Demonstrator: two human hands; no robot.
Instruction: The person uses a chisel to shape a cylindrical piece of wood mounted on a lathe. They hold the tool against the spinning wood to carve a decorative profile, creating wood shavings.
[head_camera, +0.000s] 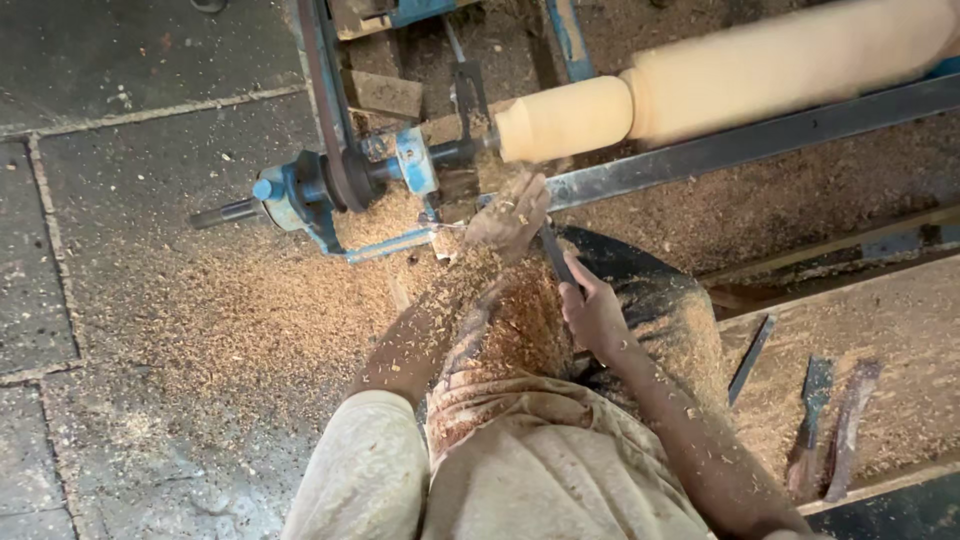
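A pale wooden cylinder (700, 90) is mounted on a blue lathe (330, 190) and looks blurred from spinning. My left hand (510, 215), coated in sawdust, rests on the dark steel tool rest bar (760, 135) just below the cylinder's left end and grips the front of a dark chisel (556, 255). My right hand (595, 315) is closed around the chisel's handle end, nearer my body. The chisel's tip is hidden under my left hand. Sawdust covers my left forearm and my lap.
Wood shavings (220, 320) lie thick on the stone floor left of me. Several spare chisels (815, 420) lie in the shavings at the lower right beside a dark wooden beam (830, 265). A drive belt (325, 90) runs up from the lathe's pulley.
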